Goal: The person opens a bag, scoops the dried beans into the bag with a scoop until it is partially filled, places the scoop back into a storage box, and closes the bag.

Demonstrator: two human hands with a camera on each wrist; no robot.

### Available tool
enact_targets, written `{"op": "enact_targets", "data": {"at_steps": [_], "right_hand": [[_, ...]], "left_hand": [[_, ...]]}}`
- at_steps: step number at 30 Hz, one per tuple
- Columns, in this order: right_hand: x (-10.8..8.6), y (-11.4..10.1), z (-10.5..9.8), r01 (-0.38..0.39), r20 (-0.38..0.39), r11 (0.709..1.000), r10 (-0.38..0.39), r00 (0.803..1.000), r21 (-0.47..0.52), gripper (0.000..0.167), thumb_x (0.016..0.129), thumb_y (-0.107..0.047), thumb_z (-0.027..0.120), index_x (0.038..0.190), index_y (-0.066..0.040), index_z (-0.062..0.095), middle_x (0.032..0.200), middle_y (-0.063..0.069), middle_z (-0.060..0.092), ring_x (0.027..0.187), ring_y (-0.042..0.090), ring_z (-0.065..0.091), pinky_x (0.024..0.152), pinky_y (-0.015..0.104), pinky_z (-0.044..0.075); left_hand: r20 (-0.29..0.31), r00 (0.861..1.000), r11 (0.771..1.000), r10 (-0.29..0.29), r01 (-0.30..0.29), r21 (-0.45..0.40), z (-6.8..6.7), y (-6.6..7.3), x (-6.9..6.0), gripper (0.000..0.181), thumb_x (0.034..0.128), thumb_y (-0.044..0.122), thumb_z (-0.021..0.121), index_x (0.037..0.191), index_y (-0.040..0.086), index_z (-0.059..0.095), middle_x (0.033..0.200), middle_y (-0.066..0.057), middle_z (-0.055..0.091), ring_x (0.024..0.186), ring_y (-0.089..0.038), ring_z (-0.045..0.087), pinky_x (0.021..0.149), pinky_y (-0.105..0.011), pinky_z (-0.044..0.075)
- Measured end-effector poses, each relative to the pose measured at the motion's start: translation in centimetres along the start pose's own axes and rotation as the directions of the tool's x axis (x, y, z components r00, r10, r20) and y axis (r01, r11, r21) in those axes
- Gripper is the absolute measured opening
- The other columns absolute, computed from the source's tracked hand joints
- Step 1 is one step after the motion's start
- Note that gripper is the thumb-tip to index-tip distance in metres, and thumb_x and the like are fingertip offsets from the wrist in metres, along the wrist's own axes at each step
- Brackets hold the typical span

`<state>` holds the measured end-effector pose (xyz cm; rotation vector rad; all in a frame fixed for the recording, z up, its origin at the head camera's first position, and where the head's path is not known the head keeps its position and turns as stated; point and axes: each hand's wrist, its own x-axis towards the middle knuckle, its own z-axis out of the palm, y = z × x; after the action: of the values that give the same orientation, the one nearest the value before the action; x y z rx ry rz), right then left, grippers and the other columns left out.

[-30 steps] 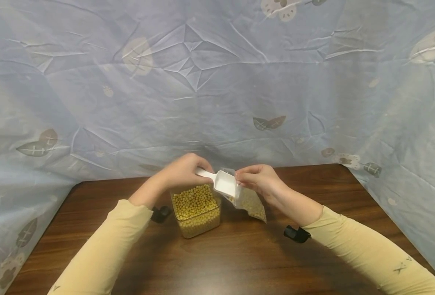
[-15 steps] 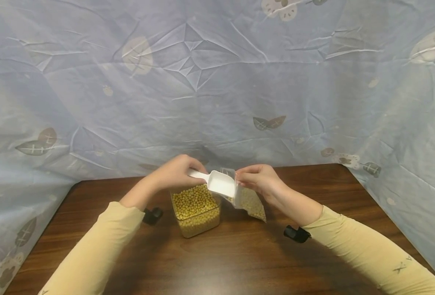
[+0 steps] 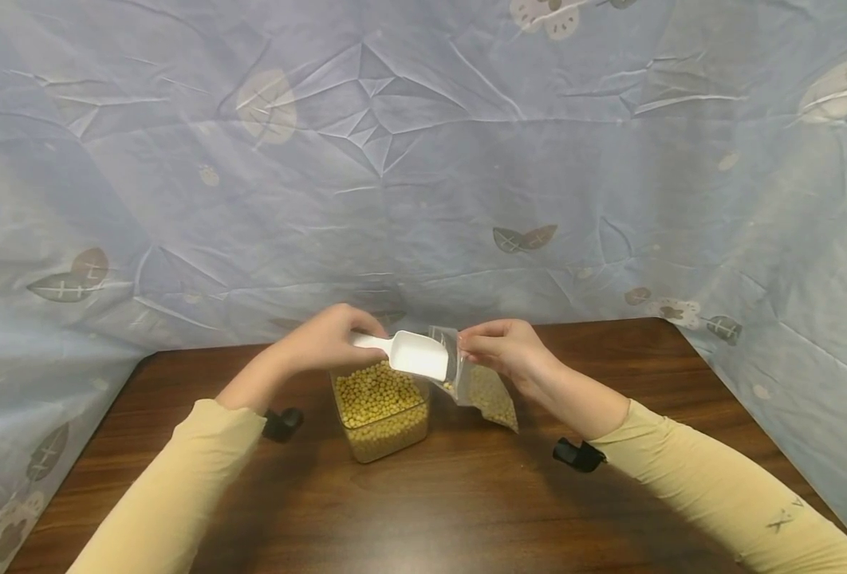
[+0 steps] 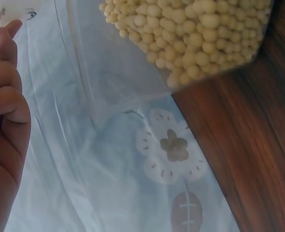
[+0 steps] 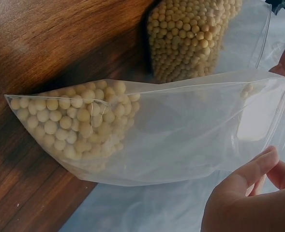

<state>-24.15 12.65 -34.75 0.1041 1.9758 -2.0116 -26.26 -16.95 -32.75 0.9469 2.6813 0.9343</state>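
In the head view my left hand (image 3: 326, 341) grips the handle of a white scoop (image 3: 419, 355). No soybeans show in its pale bowl, whose front edge is at the mouth of a clear plastic bag (image 3: 488, 391). My right hand (image 3: 508, 351) pinches the rim of that bag between thumb and fingers. Soybeans (image 5: 74, 116) fill the bag's lower end in the right wrist view, and a few lie near its mouth. Below the scoop stands a clear rectangular container (image 3: 389, 440) full of soybeans (image 4: 200, 34). Curled fingers (image 4: 7, 101) of the left hand show in the left wrist view.
Container and bag are on a dark brown wooden table (image 3: 423, 518). A pale blue patterned cloth (image 3: 423, 199) hangs behind the table and along its sides. The container's wall stands close beside the bag.
My left hand has drawn the scoop leftward, its bowl backing away from my right hand. The right hand and the bag have stayed nearly still.
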Motion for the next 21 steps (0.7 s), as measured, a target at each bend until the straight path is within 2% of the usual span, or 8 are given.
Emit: {"op": "enact_targets", "data": {"at_steps": [9, 15, 21], "right_hand": [[0.1, 0.1, -0.2, 0.005, -0.003, 1.0, -0.005, 1.0, -0.003, 0.023, 0.098, 0.006, 0.067, 0.118, 0.015, 0.07, 0.11, 0.012, 0.077, 0.077, 0.005, 0.074, 0.08, 0.017, 0.061], [0.0, 0.1, -0.3, 0.003, 0.003, 1.0, -0.003, 1.0, -0.001, 0.023, 0.098, 0.006, 0.067, 0.12, 0.015, 0.068, 0.1, 0.005, 0.076, 0.077, 0.005, 0.074, 0.079, 0.017, 0.061], [-0.1, 0.1, -0.4, 0.001, 0.009, 1.0, -0.001, 1.0, 0.001, 0.029, 0.099, 0.005, 0.066, 0.125, 0.018, 0.065, 0.093, 0.001, 0.075, 0.077, 0.005, 0.074, 0.079, 0.016, 0.061]], "left_hand": [[-0.046, 0.999, 1.0, 0.014, -0.014, -0.014, -0.6, -0.5, -0.8, 0.016, 0.0892, 0.017, 0.08, 0.101, 0.007, 0.081, 0.097, -0.006, 0.08, 0.082, -0.013, 0.065, 0.077, -0.029, 0.054], [-0.086, 0.996, 1.0, 0.025, -0.025, -0.002, -1.2, -0.8, -1.6, 0.014, 0.0891, 0.015, 0.08, 0.101, 0.007, 0.082, 0.099, -0.007, 0.081, 0.084, -0.012, 0.066, 0.079, -0.029, 0.054], [-0.095, 0.995, 1.0, 0.001, 0.0, 0.004, -1.9, -1.2, -2.6, 0.016, 0.0886, 0.015, 0.083, 0.102, 0.006, 0.082, 0.097, -0.007, 0.081, 0.083, -0.011, 0.067, 0.078, -0.026, 0.054]]}}
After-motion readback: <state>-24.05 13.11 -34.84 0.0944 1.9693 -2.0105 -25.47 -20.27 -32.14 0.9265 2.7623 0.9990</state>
